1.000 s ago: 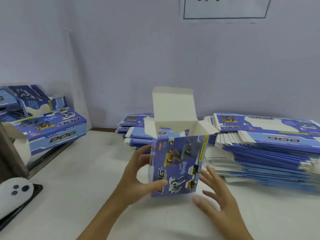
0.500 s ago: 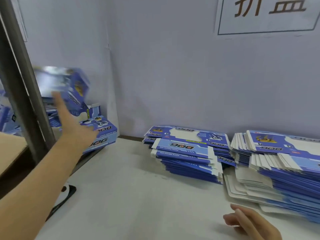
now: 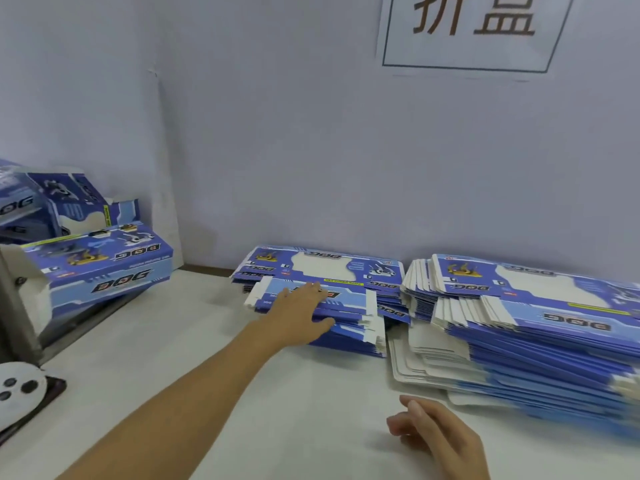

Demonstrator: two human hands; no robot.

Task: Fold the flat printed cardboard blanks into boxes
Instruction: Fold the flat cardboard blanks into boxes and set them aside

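A second ago both hands held an upright, half-formed box with its lid flap standing open. Half a second ago the left arm was flung out to the left and that box was in the air near the pile there. Now the left hand (image 3: 299, 315) is back over the table (image 3: 173, 358), lying on the near stack (image 3: 343, 318) of flat blanks, fingers straight across the top sheet and thumb against the stack's front edge. It touches the stack but does not yet grip it. The right hand (image 3: 436, 438) waits low on the table, fingers loosely curled, holding nothing.

I take this to mean that one box is finished and put aside, and the next round is starting with the pick of a fresh blank.

By count, I see two hands and three stacks of blanks along the wall: the near stack, a lower one behind it (image 3: 322, 266), and a tall, fanned-out stack on the right (image 3: 540, 323). The sheets are too many and too blurred to number. On the left lie the finished boxes (image 3: 104, 268). At least three show, and more may sit beyond the edge. A white controller (image 3: 17, 389) rests at the far left, and one sign (image 3: 474, 29) hangs on the wall.
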